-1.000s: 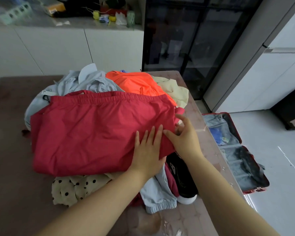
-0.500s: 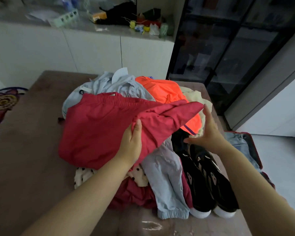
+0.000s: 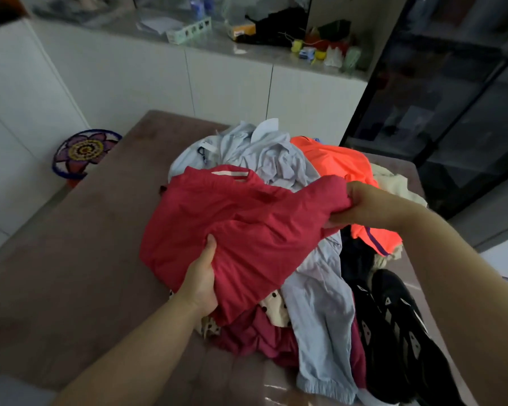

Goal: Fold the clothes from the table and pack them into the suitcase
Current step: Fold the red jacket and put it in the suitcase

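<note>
A red garment [image 3: 241, 224] lies on top of a heap of clothes on the brown table [image 3: 71, 282]. My left hand [image 3: 201, 279] grips its near edge, thumb on top. My right hand [image 3: 364, 205] grips its bunched right end, lifted over the pile. Beneath it lie a pale blue shirt [image 3: 261, 153], an orange garment [image 3: 338, 162], pale blue trousers [image 3: 323, 312], a polka-dot cream piece [image 3: 272, 307], a dark red garment [image 3: 255, 335] and a cream one [image 3: 393, 183]. The suitcase is out of view.
A pair of black sneakers [image 3: 393, 323] lies at the pile's right near the table edge. A white cabinet counter [image 3: 247, 54] with clutter runs behind. A dark glass cabinet [image 3: 452, 98] stands right. A flower-patterned stool [image 3: 84, 152] sits left of the table.
My right hand has closed on the red garment's right end and lifted it; the left has shifted to grip its near edge. The view has swung left, and the suitcase has left the frame.
</note>
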`<state>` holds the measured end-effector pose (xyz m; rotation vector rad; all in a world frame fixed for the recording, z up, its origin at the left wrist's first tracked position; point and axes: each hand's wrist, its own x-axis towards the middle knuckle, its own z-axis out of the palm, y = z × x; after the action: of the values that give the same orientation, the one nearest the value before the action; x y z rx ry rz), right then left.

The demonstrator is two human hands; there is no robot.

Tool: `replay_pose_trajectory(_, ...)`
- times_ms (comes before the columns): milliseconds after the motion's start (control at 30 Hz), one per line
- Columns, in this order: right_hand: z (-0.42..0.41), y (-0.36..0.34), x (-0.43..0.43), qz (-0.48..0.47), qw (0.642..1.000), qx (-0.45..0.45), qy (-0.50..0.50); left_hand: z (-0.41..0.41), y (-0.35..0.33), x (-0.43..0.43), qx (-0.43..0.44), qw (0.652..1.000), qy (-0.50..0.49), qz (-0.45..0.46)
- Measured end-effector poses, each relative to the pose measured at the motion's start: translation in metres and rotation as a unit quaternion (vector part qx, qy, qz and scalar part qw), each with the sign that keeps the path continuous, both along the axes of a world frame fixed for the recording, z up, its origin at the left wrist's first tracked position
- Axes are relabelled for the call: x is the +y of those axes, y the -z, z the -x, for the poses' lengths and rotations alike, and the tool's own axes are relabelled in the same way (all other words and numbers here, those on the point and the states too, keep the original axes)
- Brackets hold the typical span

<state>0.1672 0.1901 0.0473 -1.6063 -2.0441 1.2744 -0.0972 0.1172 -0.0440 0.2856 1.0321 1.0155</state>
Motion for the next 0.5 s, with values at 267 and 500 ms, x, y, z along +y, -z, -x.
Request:
replay_pose_trajectory(267,-0.002,-0.066,-0.01,0.078,0.981,-0.155,-0.09,-0.025,0.008,-0.039,-0.106,0.986,0.094,0.087)
replay_pose_trajectory(500,-0.026,-0.027,-0.043,0.137,0.966,-0.221,0.019,-0.04,0.016,-0.052,0.021,0.992,0.113,0.05)
